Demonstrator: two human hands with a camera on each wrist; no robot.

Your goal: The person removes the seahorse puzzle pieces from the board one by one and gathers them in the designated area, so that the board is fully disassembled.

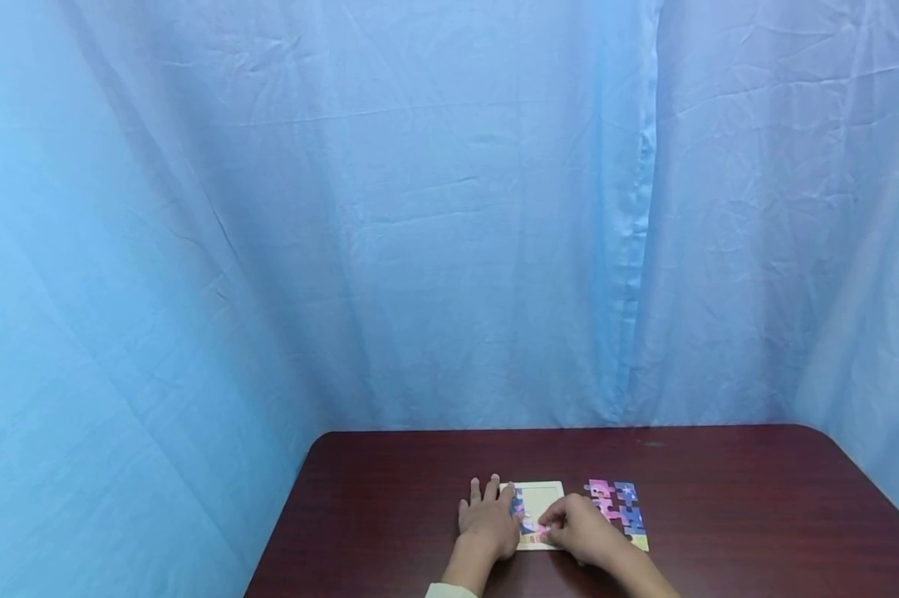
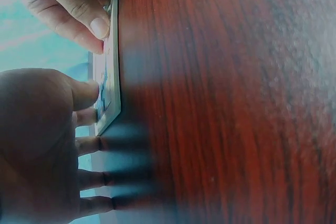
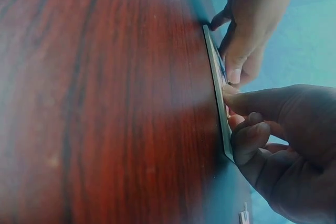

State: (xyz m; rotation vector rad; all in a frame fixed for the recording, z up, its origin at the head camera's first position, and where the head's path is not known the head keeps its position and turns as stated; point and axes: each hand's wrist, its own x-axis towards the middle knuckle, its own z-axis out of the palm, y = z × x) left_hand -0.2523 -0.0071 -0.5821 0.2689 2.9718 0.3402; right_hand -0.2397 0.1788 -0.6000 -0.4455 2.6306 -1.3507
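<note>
A shallow puzzle tray (image 1: 550,484) with a pale rim lies on the table. Colourful puzzle pieces (image 1: 528,526) fill its left side and lower edge, while bare pale board (image 1: 539,498) shows at its upper right. My left hand (image 1: 488,525) rests over the tray's left edge with fingers spread, its thumb reaching onto the pieces. With thumb and forefinger, my right hand (image 1: 590,531) pinches a small pinkish puzzle piece (image 1: 545,526) at the tray's lower right; the fingers partly hide it. In the right wrist view, the right thumb (image 3: 247,100) presses down inside the near rim (image 3: 216,80).
Several loose puzzle pieces (image 1: 629,517), pink, blue and yellow, lie to the right of the tray, some partly behind my right hand. The dark red wooden table (image 1: 390,498) has rounded far corners. Blue curtains (image 1: 457,249) hang behind and beside it.
</note>
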